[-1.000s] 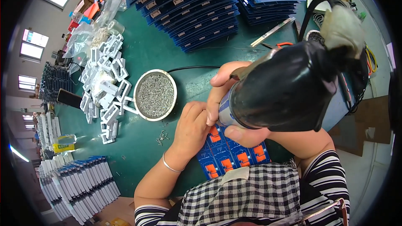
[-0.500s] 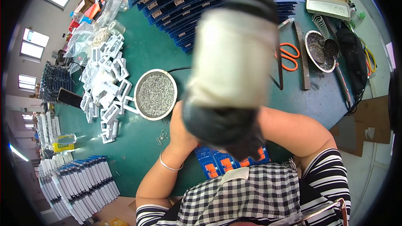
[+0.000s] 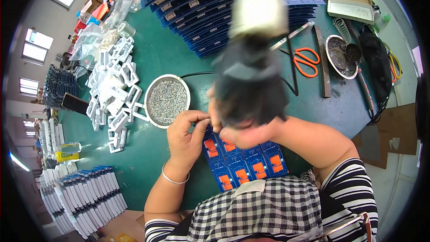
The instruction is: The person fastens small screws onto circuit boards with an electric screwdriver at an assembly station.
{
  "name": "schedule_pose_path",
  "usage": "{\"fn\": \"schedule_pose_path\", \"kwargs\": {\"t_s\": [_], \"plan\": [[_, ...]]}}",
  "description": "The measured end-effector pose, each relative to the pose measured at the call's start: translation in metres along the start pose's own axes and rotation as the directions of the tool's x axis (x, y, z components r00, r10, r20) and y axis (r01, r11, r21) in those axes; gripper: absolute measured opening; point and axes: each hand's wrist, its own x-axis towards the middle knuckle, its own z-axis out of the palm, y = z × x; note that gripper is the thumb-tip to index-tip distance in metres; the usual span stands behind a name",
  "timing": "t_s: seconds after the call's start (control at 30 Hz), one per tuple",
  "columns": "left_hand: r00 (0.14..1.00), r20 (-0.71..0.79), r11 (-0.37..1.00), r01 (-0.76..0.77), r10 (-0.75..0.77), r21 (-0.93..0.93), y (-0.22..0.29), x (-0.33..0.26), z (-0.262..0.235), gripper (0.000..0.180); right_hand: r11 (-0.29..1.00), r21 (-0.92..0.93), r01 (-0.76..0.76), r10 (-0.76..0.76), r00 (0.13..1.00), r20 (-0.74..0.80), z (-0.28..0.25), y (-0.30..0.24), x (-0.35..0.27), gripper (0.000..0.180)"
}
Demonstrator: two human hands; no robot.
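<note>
My right hand (image 3: 244, 130) grips a black and white electric screwdriver (image 3: 253, 62), held upright and blurred, its lower end over a blue circuit board (image 3: 244, 161) with orange parts. The board lies on the green table (image 3: 170, 54) right in front of me. My left hand (image 3: 188, 134) rests on the board's left edge, fingers pinched together beside the screwdriver's tip; whether they hold a small screw cannot be told. A round metal bowl of screws (image 3: 167, 101) stands just above my left hand.
White plastic frames (image 3: 114, 89) lie heaped left of the bowl. Stacks of blue boards (image 3: 201, 9) fill the table's far side, and more finished units (image 3: 83, 199) lie at lower left. Orange scissors (image 3: 307, 60), a metal dish (image 3: 338, 56) and a cardboard box (image 3: 351, 2) sit on the right.
The screwdriver swung from lying across the right side to standing upright over the board. My left hand stayed on the board's left edge.
</note>
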Motion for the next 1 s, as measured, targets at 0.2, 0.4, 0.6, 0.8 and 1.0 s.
{"fn": "schedule_pose_path", "kwargs": {"t_s": [0.2, 0.4, 0.6, 0.8, 1.0], "plan": [[0.898, 0.408, 0.966, -0.232, 0.167, 0.116, 0.013, 0.014, 0.021, 0.017, 0.922, 0.130, 0.366, -0.317, 0.901, -0.295, -0.037, -0.008, -0.020, 0.062], [0.845, 0.493, 0.922, -0.337, 0.207, 0.192, 0.006, 0.014, 0.043, 0.015, 0.850, -0.044, 0.525, -0.506, 0.789, -0.348, -0.057, -0.035, -0.047, 0.067], [0.846, 0.509, 0.930, -0.303, 0.161, 0.209, 0.003, 0.016, 0.048, 0.014, 0.904, 0.002, 0.427, -0.397, 0.842, -0.364, -0.057, -0.026, -0.054, 0.068], [0.834, 0.517, 0.909, -0.350, 0.191, 0.229, 0.005, 0.018, 0.049, 0.015, 0.900, 0.020, 0.436, -0.424, 0.884, -0.196, -0.060, -0.028, -0.049, 0.067], [0.867, 0.438, 0.918, -0.347, 0.237, 0.192, 0.004, 0.012, 0.048, 0.017, 0.917, -0.041, 0.398, -0.400, 0.908, -0.126, -0.055, -0.027, -0.043, 0.065]]}}
